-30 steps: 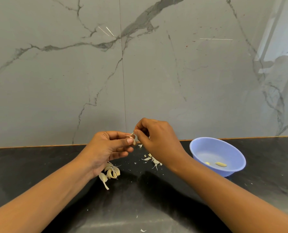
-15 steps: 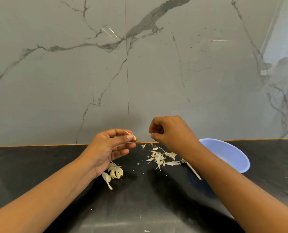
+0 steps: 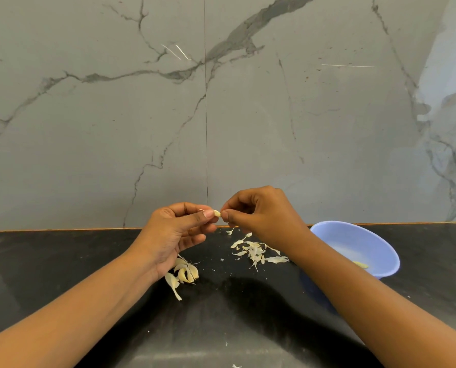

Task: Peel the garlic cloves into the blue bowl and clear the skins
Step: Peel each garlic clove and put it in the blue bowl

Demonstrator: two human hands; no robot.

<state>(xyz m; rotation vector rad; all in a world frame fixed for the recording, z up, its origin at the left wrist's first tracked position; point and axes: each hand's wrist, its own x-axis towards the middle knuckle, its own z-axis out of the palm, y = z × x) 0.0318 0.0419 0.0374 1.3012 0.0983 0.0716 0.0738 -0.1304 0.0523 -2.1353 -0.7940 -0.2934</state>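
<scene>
My left hand (image 3: 179, 232) pinches a small pale garlic clove (image 3: 217, 213) between thumb and forefinger, held above the black counter. My right hand (image 3: 261, 216) meets it from the right, its fingertips pinching the clove's free end. Under my left wrist lies a cluster of unpeeled cloves (image 3: 185, 273). A heap of papery skins (image 3: 256, 252) lies on the counter below my right hand. The blue bowl (image 3: 381, 245) sits at the right, partly hidden by my right forearm, with a peeled clove (image 3: 361, 264) inside.
The black counter (image 3: 62, 266) runs up to a grey marbled wall (image 3: 221, 102). Small skin flecks are scattered over the counter, one (image 3: 236, 365) near the front edge.
My right hand swung out to the right over the skin heap half a second ago, and has now come back to the clove in my left hand.
</scene>
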